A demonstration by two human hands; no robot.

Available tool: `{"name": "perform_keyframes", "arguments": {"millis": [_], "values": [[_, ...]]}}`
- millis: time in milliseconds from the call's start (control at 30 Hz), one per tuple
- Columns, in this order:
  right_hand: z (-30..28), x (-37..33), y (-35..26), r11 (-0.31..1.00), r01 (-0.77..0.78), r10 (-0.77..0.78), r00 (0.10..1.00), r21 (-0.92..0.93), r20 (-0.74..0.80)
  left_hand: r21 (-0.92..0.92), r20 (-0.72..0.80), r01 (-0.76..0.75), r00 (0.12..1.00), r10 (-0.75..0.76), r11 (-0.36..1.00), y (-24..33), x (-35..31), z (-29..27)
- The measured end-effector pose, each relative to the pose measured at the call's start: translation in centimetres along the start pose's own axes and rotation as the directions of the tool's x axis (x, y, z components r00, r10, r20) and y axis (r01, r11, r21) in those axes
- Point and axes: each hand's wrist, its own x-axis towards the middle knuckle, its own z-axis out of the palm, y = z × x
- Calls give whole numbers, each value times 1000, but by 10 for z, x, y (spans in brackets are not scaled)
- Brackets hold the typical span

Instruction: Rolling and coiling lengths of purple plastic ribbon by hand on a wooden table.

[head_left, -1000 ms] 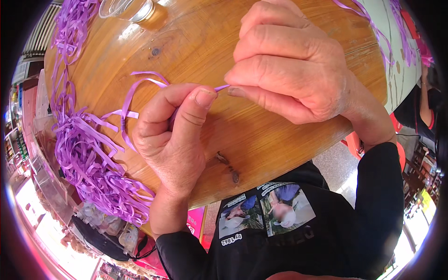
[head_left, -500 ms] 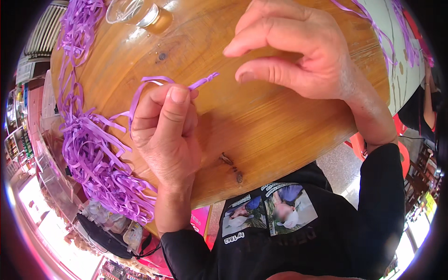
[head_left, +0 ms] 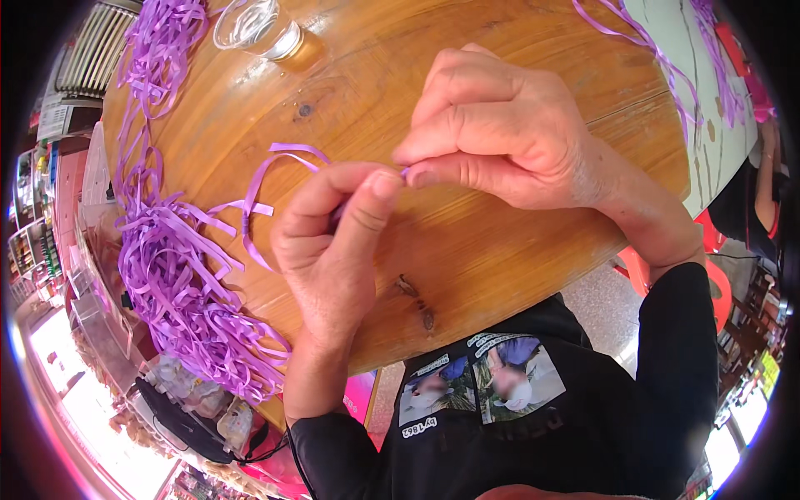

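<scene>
Nearest you, your left hand point(head_left: 333, 250) is curled nearly shut, thumb and forefinger pinching one purple strip point(head_left: 267, 179) just above the wooden table point(head_left: 500, 258). Your right hand point(head_left: 508, 133) meets it tip to tip, fingers closed w/ thumb pressed to the same strip end. Both pinch points are touching, so only a sliver of the end shows between them.

Risk, as I judge it: the strip is thin and slick, so it could slip from the pinch if either thumb relaxes, or crease or tear if you pull the hands apart hard. The loose tail could also snag the purple strip pile point(head_left: 179, 283) at the table's left edge.

Strip's long axis runs roughly left-right: from the pinch it arcs up and left in a loop, then drops toward the pile.

Farther off, a glass point(head_left: 258, 29) w/ amber liquid stands near the far edge; more strips point(head_left: 658, 58) trail far right.
</scene>
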Motion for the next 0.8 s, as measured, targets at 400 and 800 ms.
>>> {"name": "perform_keyframes", "arguments": {"millis": [400, 800], "values": [[6, 6, -9, 398, -374, 475, 865, 837, 161, -272, 250, -31, 963, 102, 962, 31, -12, -3], [-11, 11, -23, 494, -712, 574, 698, 499, 429, -754, -79, -287, 933, 352, 591, 82, -3, -56]]}}
